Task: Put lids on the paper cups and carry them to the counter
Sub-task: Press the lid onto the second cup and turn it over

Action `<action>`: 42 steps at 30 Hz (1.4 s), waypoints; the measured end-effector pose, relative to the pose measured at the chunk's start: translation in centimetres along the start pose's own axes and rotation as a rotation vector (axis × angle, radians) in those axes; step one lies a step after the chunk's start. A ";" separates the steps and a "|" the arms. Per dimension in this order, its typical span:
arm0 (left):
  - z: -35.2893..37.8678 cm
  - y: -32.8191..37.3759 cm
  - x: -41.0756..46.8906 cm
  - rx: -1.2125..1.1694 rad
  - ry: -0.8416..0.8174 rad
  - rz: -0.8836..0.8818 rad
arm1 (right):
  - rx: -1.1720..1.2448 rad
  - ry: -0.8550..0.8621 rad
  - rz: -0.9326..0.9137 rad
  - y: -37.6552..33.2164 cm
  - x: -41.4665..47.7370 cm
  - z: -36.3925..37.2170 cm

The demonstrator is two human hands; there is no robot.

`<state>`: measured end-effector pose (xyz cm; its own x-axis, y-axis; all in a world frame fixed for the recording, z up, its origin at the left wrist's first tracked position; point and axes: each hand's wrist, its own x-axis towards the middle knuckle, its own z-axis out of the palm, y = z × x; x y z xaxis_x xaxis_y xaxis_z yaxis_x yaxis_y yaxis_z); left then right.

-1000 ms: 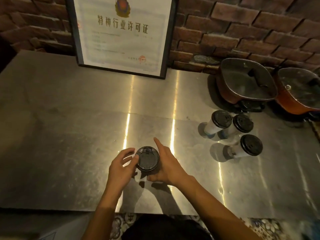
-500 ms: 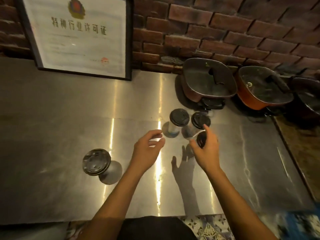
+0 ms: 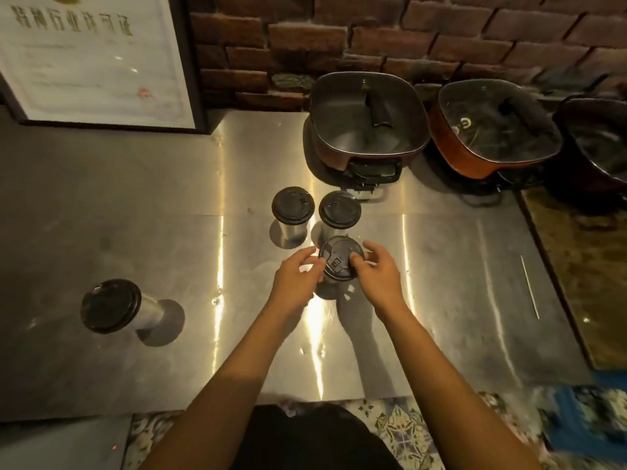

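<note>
Brushed steel counter [image 3: 135,205] carries a black-lidded paper cup [image 3: 341,262], left hand [image 3: 298,279] and right hand [image 3: 376,276] gripping its lid.

Dim warm light; glare streaks; edges blur, bend.

Black lids [image 3: 341,262], red-brown brick wall [image 3: 407,35] (patterned floor tiles [image 3: 400,425]).

counter [image 3: 101,205]: brushed metal, glossy streaks | lids [image 3: 292,204]: black matt plastic | wall [image 3: 373,35]: rough brick | pots [image 3: 368,120]: glass lids, glossy | floor [image 3: 400,425]: patterned tile
</note>
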<state>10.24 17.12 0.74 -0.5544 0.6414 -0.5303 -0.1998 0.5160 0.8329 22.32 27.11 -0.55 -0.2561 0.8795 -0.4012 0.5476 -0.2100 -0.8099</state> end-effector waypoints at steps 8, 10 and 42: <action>-5.9 -4.2 -5.5 -0.025 0.219 -0.070 | -0.103 -0.260 -0.150 -0.1 -5.3 4.9; -7.0 -5.2 -6.2 0.017 0.226 -0.080 | -0.135 -0.282 -0.162 -0.2 -6.3 6.2; -5.1 -3.9 0.2 0.079 0.262 -0.117 | 0.018 -0.096 0.196 -2.3 -6.0 13.8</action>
<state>6.77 12.32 -1.82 -0.7231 0.4121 -0.5544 -0.2165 0.6269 0.7484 11.58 16.40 -2.17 -0.2213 0.7769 -0.5894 0.5801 -0.3810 -0.7200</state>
